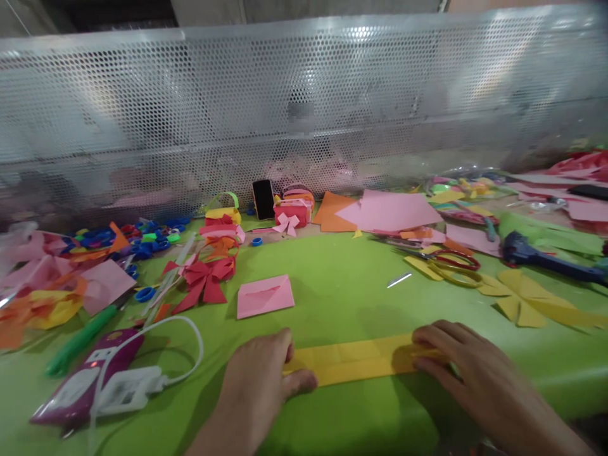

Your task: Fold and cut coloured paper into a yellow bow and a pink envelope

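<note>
A yellow paper strip (354, 360) stretches between my two hands, just over the green tabletop, with a crease running along its length. My left hand (266, 373) pinches its left end between thumb and fingers. At the other end, my right hand (463, 361) grips the strip the same way, the fingers closed over its edge. Beyond the left hand lies a folded pink paper envelope (266, 296). To the right rest a yellow paper bow (520, 297) and scissors (451, 258) with red and yellow handles.
A purple pouch (95, 373) with a white cable (197, 335) sits at left, near a green-handled tool (80, 339). Red paper bows (204, 278), small paper bags (291, 212), a phone (263, 199) and pink sheets (394, 209) line the back before a perforated metal panel (304, 82). A blue-handled tool (546, 256) lies right.
</note>
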Demonstrator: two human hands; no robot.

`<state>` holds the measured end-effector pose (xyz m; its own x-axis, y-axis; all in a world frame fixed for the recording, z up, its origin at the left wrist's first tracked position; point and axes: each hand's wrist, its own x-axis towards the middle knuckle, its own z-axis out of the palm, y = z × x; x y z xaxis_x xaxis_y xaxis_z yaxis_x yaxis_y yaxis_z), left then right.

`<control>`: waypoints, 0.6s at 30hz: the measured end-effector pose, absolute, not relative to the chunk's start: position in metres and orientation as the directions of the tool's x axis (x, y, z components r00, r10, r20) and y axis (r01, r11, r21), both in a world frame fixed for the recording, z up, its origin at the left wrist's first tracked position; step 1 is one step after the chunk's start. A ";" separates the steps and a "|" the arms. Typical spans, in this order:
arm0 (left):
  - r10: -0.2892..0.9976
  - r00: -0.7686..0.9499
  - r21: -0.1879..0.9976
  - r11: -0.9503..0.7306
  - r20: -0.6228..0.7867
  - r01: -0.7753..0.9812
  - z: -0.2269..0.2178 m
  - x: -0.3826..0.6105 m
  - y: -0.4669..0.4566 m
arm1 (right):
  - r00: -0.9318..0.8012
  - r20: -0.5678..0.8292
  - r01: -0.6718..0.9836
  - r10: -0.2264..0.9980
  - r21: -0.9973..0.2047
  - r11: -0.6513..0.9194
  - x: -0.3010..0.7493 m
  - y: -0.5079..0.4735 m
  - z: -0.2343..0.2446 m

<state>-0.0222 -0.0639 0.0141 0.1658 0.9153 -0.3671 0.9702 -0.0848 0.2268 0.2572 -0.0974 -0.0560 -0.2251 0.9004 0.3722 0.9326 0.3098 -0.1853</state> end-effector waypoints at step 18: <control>0.899 0.151 0.127 -0.108 -0.411 0.986 0.016 -0.022 -0.058 | -0.465 0.597 0.883 0.654 0.265 0.386 0.223 -0.133 -0.070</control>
